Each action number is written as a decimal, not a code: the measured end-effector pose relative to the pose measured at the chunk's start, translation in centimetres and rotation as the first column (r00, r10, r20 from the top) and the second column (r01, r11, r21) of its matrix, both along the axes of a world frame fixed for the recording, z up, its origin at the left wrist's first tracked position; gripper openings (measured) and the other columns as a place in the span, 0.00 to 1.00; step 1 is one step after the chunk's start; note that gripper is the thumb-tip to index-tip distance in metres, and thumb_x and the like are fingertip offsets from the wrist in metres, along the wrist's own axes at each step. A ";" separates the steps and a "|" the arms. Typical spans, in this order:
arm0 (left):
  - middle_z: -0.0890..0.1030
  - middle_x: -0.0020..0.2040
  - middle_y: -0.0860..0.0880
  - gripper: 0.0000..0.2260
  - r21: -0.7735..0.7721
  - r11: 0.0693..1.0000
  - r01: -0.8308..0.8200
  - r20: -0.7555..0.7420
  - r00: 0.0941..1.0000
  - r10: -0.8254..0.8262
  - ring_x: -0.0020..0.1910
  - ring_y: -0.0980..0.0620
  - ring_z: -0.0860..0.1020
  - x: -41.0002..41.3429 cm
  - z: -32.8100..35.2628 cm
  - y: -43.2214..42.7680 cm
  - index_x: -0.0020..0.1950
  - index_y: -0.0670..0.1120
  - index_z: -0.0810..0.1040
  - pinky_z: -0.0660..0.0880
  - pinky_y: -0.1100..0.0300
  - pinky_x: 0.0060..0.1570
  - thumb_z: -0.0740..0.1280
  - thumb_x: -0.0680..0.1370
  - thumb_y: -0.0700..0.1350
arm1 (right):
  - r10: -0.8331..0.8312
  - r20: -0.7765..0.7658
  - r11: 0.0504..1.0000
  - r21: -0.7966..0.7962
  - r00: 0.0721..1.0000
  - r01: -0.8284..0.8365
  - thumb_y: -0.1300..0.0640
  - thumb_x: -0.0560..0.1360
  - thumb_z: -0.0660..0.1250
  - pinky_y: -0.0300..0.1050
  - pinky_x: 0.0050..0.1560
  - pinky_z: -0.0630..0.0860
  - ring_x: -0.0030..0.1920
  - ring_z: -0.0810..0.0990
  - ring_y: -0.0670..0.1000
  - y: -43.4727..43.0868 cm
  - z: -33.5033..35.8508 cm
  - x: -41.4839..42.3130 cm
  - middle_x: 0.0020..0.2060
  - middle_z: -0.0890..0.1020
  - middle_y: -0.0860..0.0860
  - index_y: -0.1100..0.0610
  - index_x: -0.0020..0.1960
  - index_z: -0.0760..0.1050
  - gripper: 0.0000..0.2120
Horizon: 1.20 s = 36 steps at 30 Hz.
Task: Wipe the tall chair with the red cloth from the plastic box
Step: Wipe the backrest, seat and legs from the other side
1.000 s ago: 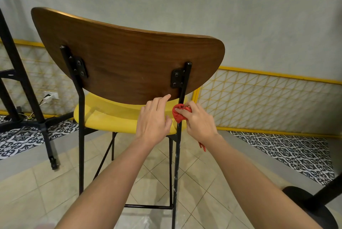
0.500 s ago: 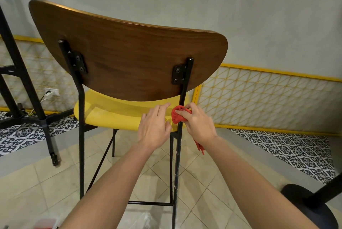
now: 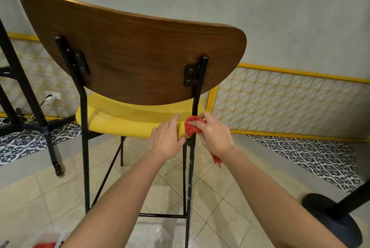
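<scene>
Two hands are at the tall chair's [image 3: 140, 57] back. Low left, the plastic box [image 3: 52, 240] sits on the floor [image 3: 40, 197]. Next, the left hand [image 3: 167, 139] lies flat, fingers straight, on the yellow seat [image 3: 120, 121]; the right hand [image 3: 215, 137] bunches the red cloth [image 3: 191, 128] against the black post [image 3: 197, 95]. Wiping seems midway; the legs likely remain.

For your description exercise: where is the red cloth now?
In the head view, right of centre: the red cloth is bunched in the right hand against the chair's right back post, level with the yellow seat, beside the left hand.
</scene>
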<state>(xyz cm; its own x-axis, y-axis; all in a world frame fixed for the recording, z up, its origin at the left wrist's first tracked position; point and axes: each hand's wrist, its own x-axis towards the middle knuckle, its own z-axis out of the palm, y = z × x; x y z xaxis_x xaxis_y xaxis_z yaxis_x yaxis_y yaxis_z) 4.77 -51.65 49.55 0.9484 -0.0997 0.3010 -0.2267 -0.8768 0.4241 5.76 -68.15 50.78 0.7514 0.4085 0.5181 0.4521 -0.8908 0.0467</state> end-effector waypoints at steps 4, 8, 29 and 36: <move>0.70 0.70 0.47 0.33 -0.002 1.000 0.000 -0.059 0.998 0.000 0.68 0.46 0.68 -0.2 -0.4 0.0 0.77 0.48 0.51 0.66 0.48 0.64 0.64 0.77 0.54 | 0.013 0.003 0.998 -0.054 1.000 -0.013 0.59 0.71 0.71 0.48 0.28 0.77 0.47 0.77 0.55 -0.2 -0.4 -0.2 0.50 0.76 0.54 0.52 0.60 0.78 0.17; 0.70 0.70 0.47 0.33 0.001 1.000 -0.003 -0.059 0.998 0.003 0.68 0.46 0.67 0.1 -0.3 0.0 0.77 0.48 0.52 0.66 0.48 0.64 0.64 0.77 0.55 | 0.016 0.103 1.000 0.024 0.995 -0.018 0.62 0.67 0.74 0.44 0.24 0.75 0.44 0.78 0.54 -0.3 0.1 -0.1 0.47 0.78 0.54 0.52 0.57 0.79 0.19; 0.69 0.71 0.47 0.30 0.030 1.000 0.004 -0.077 0.997 -0.001 0.69 0.47 0.66 0.0 -0.3 0.2 0.76 0.49 0.54 0.65 0.47 0.66 0.62 0.78 0.55 | 0.058 0.031 0.995 -0.088 0.998 -0.055 0.60 0.68 0.74 0.43 0.28 0.76 0.47 0.78 0.54 -1.3 -2.8 0.1 0.49 0.77 0.52 0.50 0.58 0.79 0.19; 0.71 0.69 0.47 0.28 -0.020 1.000 -0.017 -0.070 0.997 0.015 0.68 0.46 0.68 0.1 0.1 0.0 0.75 0.49 0.56 0.66 0.47 0.65 0.62 0.78 0.54 | -0.118 -0.091 0.761 0.631 0.989 0.149 0.58 0.76 0.65 0.38 0.50 0.70 0.54 0.75 0.47 -0.7 -0.9 -0.2 0.55 0.78 0.47 0.49 0.63 0.72 0.16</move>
